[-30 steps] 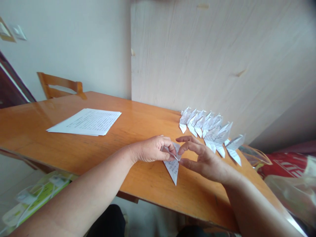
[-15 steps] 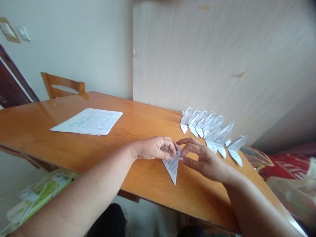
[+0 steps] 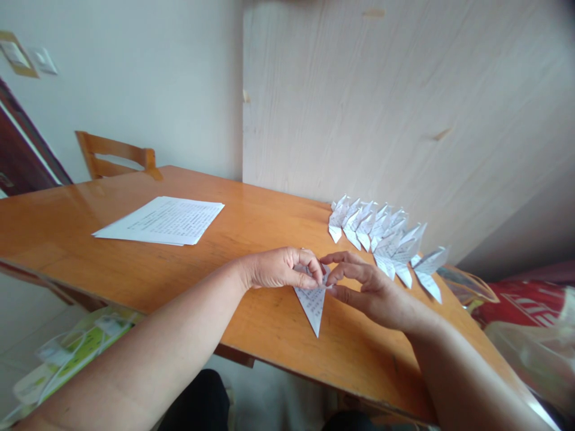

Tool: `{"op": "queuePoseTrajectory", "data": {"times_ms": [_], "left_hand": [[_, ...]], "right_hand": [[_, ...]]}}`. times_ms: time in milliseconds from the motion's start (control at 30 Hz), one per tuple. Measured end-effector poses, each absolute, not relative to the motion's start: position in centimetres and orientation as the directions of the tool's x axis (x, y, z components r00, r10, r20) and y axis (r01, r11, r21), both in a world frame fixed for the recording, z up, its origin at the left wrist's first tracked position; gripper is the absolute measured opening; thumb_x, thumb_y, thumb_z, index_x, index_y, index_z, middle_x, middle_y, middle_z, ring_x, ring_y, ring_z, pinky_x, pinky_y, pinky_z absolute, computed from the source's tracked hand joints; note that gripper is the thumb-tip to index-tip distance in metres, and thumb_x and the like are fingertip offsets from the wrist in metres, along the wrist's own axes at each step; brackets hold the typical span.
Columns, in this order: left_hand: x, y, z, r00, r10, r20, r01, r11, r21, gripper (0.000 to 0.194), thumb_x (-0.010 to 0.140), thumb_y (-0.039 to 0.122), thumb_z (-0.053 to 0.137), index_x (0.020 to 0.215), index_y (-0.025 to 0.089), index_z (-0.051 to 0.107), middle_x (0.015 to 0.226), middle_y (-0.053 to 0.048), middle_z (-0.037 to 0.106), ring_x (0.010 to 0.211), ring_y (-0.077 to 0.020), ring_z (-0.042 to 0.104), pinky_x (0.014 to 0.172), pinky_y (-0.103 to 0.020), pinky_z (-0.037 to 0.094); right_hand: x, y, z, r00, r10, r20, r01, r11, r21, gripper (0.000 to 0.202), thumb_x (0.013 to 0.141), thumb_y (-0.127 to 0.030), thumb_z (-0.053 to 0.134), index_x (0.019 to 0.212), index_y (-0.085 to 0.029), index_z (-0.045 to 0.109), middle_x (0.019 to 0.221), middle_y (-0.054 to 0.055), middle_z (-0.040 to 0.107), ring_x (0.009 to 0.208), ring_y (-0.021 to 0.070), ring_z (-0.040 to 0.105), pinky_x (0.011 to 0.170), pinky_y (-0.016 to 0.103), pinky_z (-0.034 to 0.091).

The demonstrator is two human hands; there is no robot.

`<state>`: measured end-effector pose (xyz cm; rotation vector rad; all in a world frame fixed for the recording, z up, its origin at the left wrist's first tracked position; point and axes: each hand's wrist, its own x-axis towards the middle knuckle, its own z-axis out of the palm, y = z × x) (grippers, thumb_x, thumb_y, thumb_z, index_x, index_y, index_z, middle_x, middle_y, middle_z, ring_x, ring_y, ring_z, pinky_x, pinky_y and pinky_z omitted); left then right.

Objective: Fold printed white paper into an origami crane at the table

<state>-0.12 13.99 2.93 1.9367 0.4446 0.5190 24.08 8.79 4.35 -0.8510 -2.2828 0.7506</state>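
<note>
A folded piece of printed paper (image 3: 314, 308) lies on the wooden table, its sharp point toward the table's front edge. My left hand (image 3: 290, 269) pinches the upper part of this paper between thumb and fingers. From the right, my right hand (image 3: 363, 284) grips the same upper part with its fingertips, close beside the left ones. The fingers partly hide the folds there. Several folded paper pieces (image 3: 389, 239) with upright wings stand in rows at the right back, beyond my right hand.
A stack of printed sheets (image 3: 164, 221) lies on the left of the table (image 3: 269, 221). Behind it is a wooden chair (image 3: 117, 157). Red and clear plastic bags (image 3: 521, 305) are at the right, and a green item with cables (image 3: 76, 353) is at the lower left.
The fingertips of both hands have shifted slightly at the paper's upper part, and the raised bit of paper between them looks flatter. Everything else is the same.
</note>
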Motion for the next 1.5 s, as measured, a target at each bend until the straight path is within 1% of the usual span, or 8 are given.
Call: {"op": "queuePoseTrajectory", "data": {"times_ms": [300, 600, 833, 933, 1033, 1133, 1333, 1500], "left_hand": [[0.1, 13.9, 3.0, 0.843, 0.508, 0.177, 0.053, -0.405, 0.913, 0.015, 0.088, 0.033, 0.068, 0.091, 0.019, 0.072, 0.099, -0.004, 0.063, 0.097, -0.0164, 0.058, 0.09, -0.032, 0.045], [0.2, 14.0, 2.6, 0.821, 0.535, 0.199, 0.157, -0.547, 0.822, 0.011, 0.085, 0.031, 0.07, 0.091, 0.022, 0.074, 0.098, -0.003, 0.061, 0.1, -0.0179, 0.058, 0.095, -0.034, 0.044], [-0.2, 13.5, 3.4, 0.824, 0.554, 0.118, 0.01, -0.222, 0.975, 0.032, 0.081, 0.023, 0.07, 0.113, 0.021, 0.063, 0.11, -0.005, 0.062, 0.099, -0.0187, 0.061, 0.089, -0.036, 0.048], [-0.5, 13.6, 3.6, 0.737, 0.659, 0.151, -0.023, -0.198, 0.98, 0.033, 0.083, 0.022, 0.066, 0.116, 0.021, 0.061, 0.111, -0.005, 0.063, 0.102, -0.019, 0.06, 0.091, -0.036, 0.046], [-0.8, 14.0, 3.5, 0.524, 0.832, 0.183, 0.103, -0.275, 0.956, 0.018, 0.082, 0.021, 0.064, 0.099, 0.019, 0.063, 0.098, -0.002, 0.063, 0.094, -0.0165, 0.059, 0.086, -0.032, 0.045], [-0.8, 14.5, 3.1, 0.443, 0.88, 0.168, 0.266, -0.308, 0.913, 0.009, 0.08, 0.022, 0.063, 0.088, 0.018, 0.062, 0.087, 0.0, 0.063, 0.084, -0.0151, 0.059, 0.078, -0.029, 0.045], [-0.3, 14.8, 1.9, 0.556, 0.816, 0.157, 0.418, -0.438, 0.796, 0.011, 0.077, 0.018, 0.062, 0.086, 0.018, 0.067, 0.09, -0.002, 0.067, 0.085, -0.0174, 0.062, 0.077, -0.029, 0.047], [-0.2, 15.0, 1.4, 0.627, 0.761, 0.169, 0.444, -0.526, 0.725, 0.016, 0.077, 0.016, 0.061, 0.09, 0.02, 0.07, 0.095, -0.002, 0.063, 0.088, -0.0168, 0.061, 0.079, -0.028, 0.047]], "right_hand": [[24.3, 8.9, 4.1, -0.64, 0.702, 0.311, 0.37, 0.637, -0.676, 0.008, 0.094, -0.024, 0.062, 0.098, -0.026, 0.069, 0.125, 0.005, 0.057, 0.115, 0.0192, 0.059, 0.1, 0.037, 0.048], [24.2, 8.9, 3.7, -0.662, 0.67, 0.336, 0.377, 0.685, -0.623, 0.006, 0.091, -0.022, 0.067, 0.094, -0.027, 0.07, 0.127, 0.005, 0.056, 0.116, 0.0198, 0.059, 0.102, 0.039, 0.047], [24.5, 8.3, 5.2, -0.648, 0.687, 0.329, 0.406, 0.677, -0.613, 0.02, 0.089, -0.016, 0.063, 0.104, -0.028, 0.066, 0.137, 0.006, 0.053, 0.127, 0.0222, 0.053, 0.107, 0.042, 0.043], [24.9, 8.6, 5.2, -0.546, 0.745, 0.383, 0.434, 0.643, -0.631, 0.022, 0.09, -0.018, 0.059, 0.108, -0.028, 0.065, 0.139, 0.005, 0.054, 0.131, 0.0238, 0.049, 0.108, 0.043, 0.041], [25.2, 9.4, 4.5, -0.343, 0.856, 0.386, 0.57, 0.516, -0.639, 0.019, 0.089, -0.025, 0.058, 0.106, -0.025, 0.066, 0.119, 0.006, 0.066, 0.107, 0.0228, 0.063, 0.091, 0.039, 0.05], [25.0, 10.1, 3.6, -0.2, 0.927, 0.317, 0.708, 0.36, -0.607, 0.014, 0.087, -0.028, 0.058, 0.091, -0.022, 0.069, 0.092, 0.005, 0.071, 0.08, 0.0197, 0.065, 0.074, 0.034, 0.051], [24.1, 10.5, 2.0, -0.318, 0.908, 0.272, 0.673, 0.418, -0.609, 0.017, 0.088, -0.023, 0.055, 0.091, -0.022, 0.072, 0.092, 0.003, 0.071, 0.083, 0.0186, 0.065, 0.072, 0.031, 0.047], [23.3, 10.0, 1.3, -0.399, 0.875, 0.274, 0.646, 0.481, -0.593, 0.018, 0.09, -0.02, 0.056, 0.095, -0.022, 0.073, 0.091, 0.004, 0.069, 0.083, 0.0175, 0.065, 0.072, 0.03, 0.047]]}}
